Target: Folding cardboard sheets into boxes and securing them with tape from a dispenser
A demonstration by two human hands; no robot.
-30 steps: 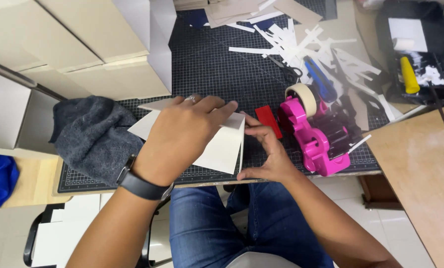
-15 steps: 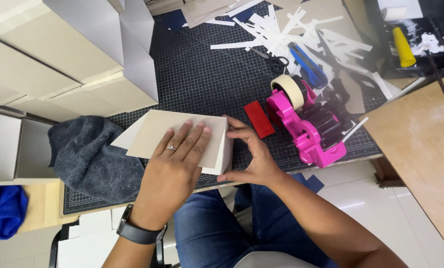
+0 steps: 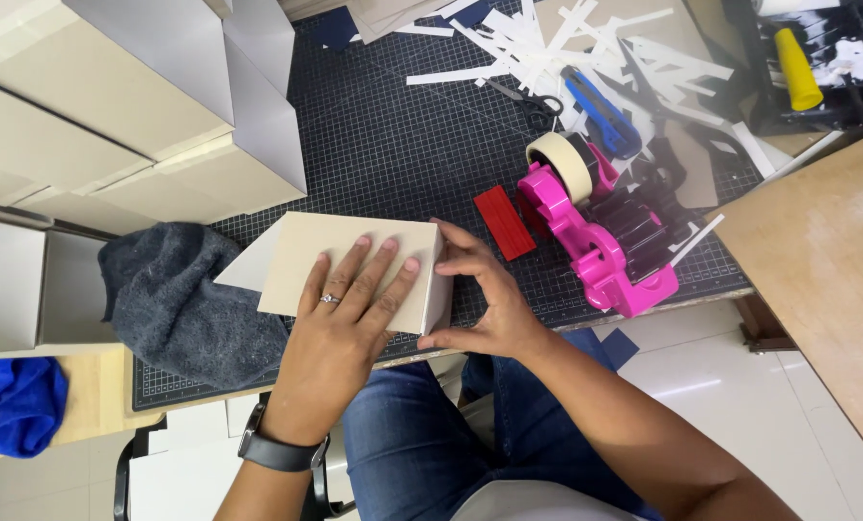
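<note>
We had our left hand [image 3: 340,323] pressed flat, fingers spread, on the beige top panel of a small cardboard box [image 3: 301,256] that sat on the dark gridded cutting mat [image 3: 393,145], near the table's front edge. Our right hand [image 3: 485,299] curled round the box's right end, thumb below and fingertips above, pinching that side panel rather than lying open on it. A white flap stuck out at the box's left side, just beside a crumpled dark grey cloth [image 3: 176,294].

As far as we could judge, the box was already folded into shape and its top and right side were being pressed down; whether the seam was taped we could not tell. The pink tape dispenser with its roll of cream tape [image 3: 596,227] stood near on the right, with a small red rectangular block [image 3: 504,222] between it and the box. Stacked finished boxes [image 3: 113,116] stood at upper left, and white paper offcuts [image 3: 586,39], black-handled scissors [image 3: 533,99] and a blue utility knife [image 3: 600,111] lay at the back.
</note>
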